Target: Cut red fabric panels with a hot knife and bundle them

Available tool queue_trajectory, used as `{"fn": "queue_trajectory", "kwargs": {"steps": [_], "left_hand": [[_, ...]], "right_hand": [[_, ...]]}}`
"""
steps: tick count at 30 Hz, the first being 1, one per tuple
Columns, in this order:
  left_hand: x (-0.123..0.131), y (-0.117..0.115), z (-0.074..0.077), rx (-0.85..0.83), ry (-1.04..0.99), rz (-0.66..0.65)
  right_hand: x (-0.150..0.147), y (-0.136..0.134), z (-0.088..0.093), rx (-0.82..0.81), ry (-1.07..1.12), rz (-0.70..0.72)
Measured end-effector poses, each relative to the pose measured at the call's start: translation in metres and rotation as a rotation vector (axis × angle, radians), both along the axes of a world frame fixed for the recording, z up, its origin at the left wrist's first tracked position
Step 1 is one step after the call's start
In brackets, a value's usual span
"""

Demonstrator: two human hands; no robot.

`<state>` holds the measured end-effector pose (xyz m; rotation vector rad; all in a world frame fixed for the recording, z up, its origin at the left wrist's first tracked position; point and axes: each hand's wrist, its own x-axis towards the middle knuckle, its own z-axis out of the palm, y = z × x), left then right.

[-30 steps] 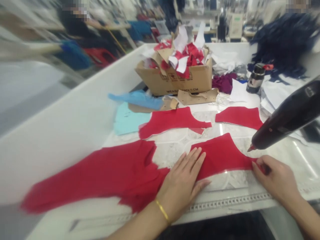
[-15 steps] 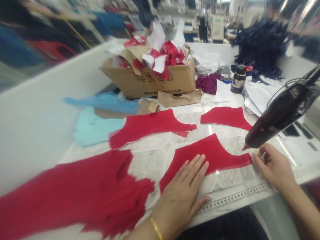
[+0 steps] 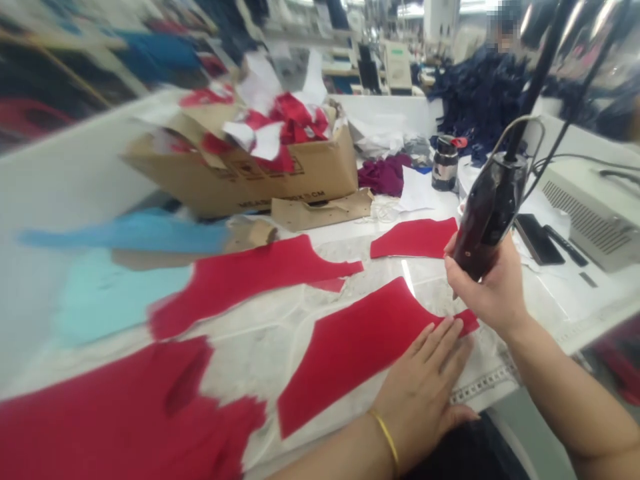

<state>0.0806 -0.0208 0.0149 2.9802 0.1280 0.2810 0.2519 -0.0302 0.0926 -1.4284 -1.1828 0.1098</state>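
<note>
My left hand (image 3: 423,377) lies flat with its fingers stretched out. Its fingertips press the lower edge of a red fabric piece (image 3: 350,340) near the narrow right end. In my right hand (image 3: 497,293) is a black handheld power tool (image 3: 490,203), hanging from a dark rod with cables. The tool's thin tip points down just above the piece's narrow end; whether it touches the cloth I cannot tell. Two more cut red pieces lie behind: a long one (image 3: 245,283) to the left and a smaller one (image 3: 413,239) close to the tool.
Crumpled red fabric (image 3: 125,407) covers the front left. Behind stand a cardboard box (image 3: 300,177) of scraps and a dark jar (image 3: 445,167). A grey machine box (image 3: 595,200) and a black phone (image 3: 539,240) are at right. A measuring tape (image 3: 483,385) runs along the front edge.
My right hand has risen from the table and closed round the hanging tool, bringing it more upright. My left hand has slid right along the red piece. The view has shifted right.
</note>
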Motion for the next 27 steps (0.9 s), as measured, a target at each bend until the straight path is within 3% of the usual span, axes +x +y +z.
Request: {"fn": "queue_trajectory", "kwargs": {"steps": [15, 27], "left_hand": [[0.002, 0.006, -0.010, -0.011, -0.040, 0.005], [-0.002, 0.009, -0.013, 0.008, -0.095, -0.011]], "right_hand": [[0.010, -0.022, -0.005, 0.033, 0.143, -0.146], [0.006, -0.023, -0.013, 0.051, 0.168, -0.152]]}}
